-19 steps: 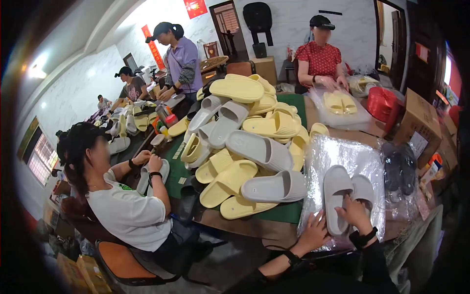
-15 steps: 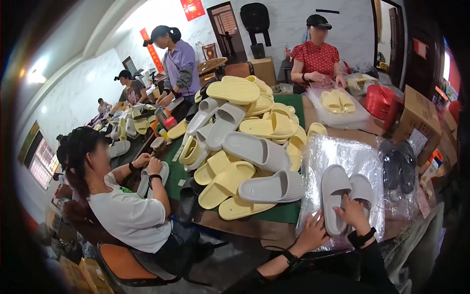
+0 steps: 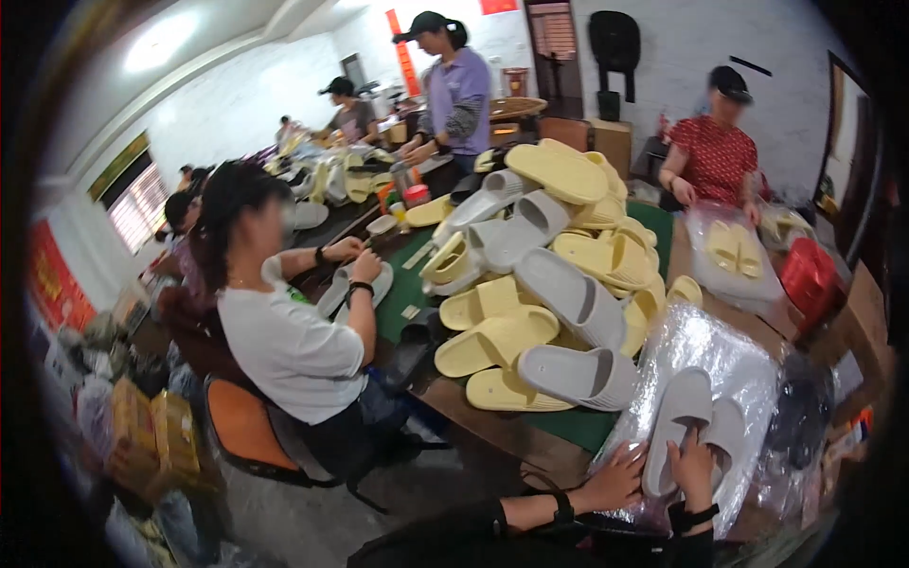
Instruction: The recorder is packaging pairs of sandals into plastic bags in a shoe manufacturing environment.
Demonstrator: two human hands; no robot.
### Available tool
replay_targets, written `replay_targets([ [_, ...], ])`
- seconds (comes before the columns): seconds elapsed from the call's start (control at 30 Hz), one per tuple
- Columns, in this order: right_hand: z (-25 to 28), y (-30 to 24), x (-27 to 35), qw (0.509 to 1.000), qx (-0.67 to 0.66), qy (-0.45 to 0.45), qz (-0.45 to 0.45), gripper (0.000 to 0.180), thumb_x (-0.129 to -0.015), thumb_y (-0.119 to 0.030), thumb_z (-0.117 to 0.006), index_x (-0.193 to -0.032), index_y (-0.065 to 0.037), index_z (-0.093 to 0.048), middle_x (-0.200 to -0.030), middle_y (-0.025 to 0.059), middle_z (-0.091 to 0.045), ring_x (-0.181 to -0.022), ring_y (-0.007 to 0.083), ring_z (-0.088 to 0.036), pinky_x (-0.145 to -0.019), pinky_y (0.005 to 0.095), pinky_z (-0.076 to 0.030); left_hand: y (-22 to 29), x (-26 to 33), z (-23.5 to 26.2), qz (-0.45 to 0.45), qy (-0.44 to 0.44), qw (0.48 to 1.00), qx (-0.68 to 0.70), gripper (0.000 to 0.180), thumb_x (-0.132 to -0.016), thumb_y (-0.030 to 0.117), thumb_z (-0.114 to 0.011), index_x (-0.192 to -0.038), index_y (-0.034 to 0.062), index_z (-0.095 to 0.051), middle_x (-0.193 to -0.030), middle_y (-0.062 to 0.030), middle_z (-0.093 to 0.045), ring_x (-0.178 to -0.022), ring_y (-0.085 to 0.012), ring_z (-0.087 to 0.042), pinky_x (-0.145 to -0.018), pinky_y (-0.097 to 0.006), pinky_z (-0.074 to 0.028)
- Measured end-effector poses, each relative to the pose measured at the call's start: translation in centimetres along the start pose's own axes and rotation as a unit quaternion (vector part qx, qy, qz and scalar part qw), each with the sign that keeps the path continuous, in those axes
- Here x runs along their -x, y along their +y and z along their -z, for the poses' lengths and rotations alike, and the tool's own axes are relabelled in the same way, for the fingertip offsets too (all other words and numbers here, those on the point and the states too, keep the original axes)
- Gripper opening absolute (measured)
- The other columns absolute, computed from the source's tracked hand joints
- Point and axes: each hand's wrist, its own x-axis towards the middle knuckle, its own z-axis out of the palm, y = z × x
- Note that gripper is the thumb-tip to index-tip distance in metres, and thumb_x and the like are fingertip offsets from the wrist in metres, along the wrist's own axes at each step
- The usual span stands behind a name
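A pair of grey slippers lies side by side on a stack of clear plastic bags (image 3: 703,331), toes pointing away from me. My right hand (image 3: 694,471) is at the inner edge of the left grey slipper (image 3: 684,407), thumb over its footbed and fingers down between the two shoes. The right grey slipper (image 3: 727,426) is partly covered by that hand. Flat on the plastic, my left hand (image 3: 617,479) rests with stretched fingers beside the left slipper's outer edge, holding nothing.
A heap of yellow and grey slippers (image 3: 578,293) covers the green mat (image 3: 592,426) on my left. Across the table, a person in red (image 3: 715,166) handles bagged yellow slippers (image 3: 734,251). A person in white (image 3: 294,331) sits at left. Red plastic roll (image 3: 810,284) and cardboard box (image 3: 857,317) stand right.
My view has swung left, so the scene sits further right and the bench at left shows more. Both hands stay by the grey slippers, which keep their place on the plastic.
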Motion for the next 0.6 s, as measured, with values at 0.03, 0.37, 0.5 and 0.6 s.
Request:
replay_targets([
  [0.03, -0.1, -0.1, -0.1, 1.000, 0.002, -0.002, 0.020, 0.068, -0.086, -0.047, -0.050, -0.133, 0.000, -0.038, -0.103, 0.0287, -0.059, -0.098, 0.0436, -0.055, -0.090, 0.0556, -0.035, -0.1, 0.1, 0.0, 0.016, 0.011, 1.000, -0.007, 0.056, -0.081, 0.036, -0.058, -0.126, 0.0052, -0.049, -0.143, -0.0233, -0.024, -0.137, -0.0381, -0.012, -0.109, -0.058, -0.008],
  [0.37, 0.2, 0.2, -0.4, 1.000, -0.002, -0.016, 0.009, 0.071, -0.087, -0.051, -0.048, -0.136, 0.000, -0.036, -0.099, 0.0287, -0.059, -0.095, 0.0438, -0.056, -0.089, 0.0533, -0.038, 0.2, -0.1, 0.1, -0.001, 0.070, 0.998, 0.000, 0.056, -0.075, 0.033, -0.064, -0.121, 0.0033, -0.052, -0.141, -0.0218, -0.026, -0.137, -0.0385, -0.010, -0.109, -0.058, -0.010],
  [0.5, -0.1, 0.5, -0.8, 0.999, 0.007, -0.027, 0.022, 0.072, -0.087, -0.052, -0.045, -0.138, -0.002, -0.033, -0.099, 0.0293, -0.059, -0.095, 0.0447, -0.056, -0.089, 0.0533, -0.038, 0.0, 0.2, -0.2, 0.000, 0.112, 0.994, 0.017, 0.045, -0.077, 0.028, -0.062, -0.114, 0.0033, -0.057, -0.137, -0.0213, -0.033, -0.136, -0.0367, -0.017, -0.109, -0.057, -0.011],
  [0.6, 0.7, -0.1, -0.6, 0.999, -0.013, -0.045, 0.021, 0.072, -0.088, -0.052, -0.045, -0.138, -0.002, -0.032, -0.100, 0.0300, -0.059, -0.095, 0.0457, -0.056, -0.088, 0.0556, -0.038, 0.0, 0.9, 2.0, 0.034, 0.075, 0.996, 0.031, 0.032, -0.079, 0.017, -0.059, -0.110, 0.0072, -0.061, -0.134, -0.0188, -0.040, -0.133, -0.0350, -0.026, -0.109, -0.053, -0.015],
])
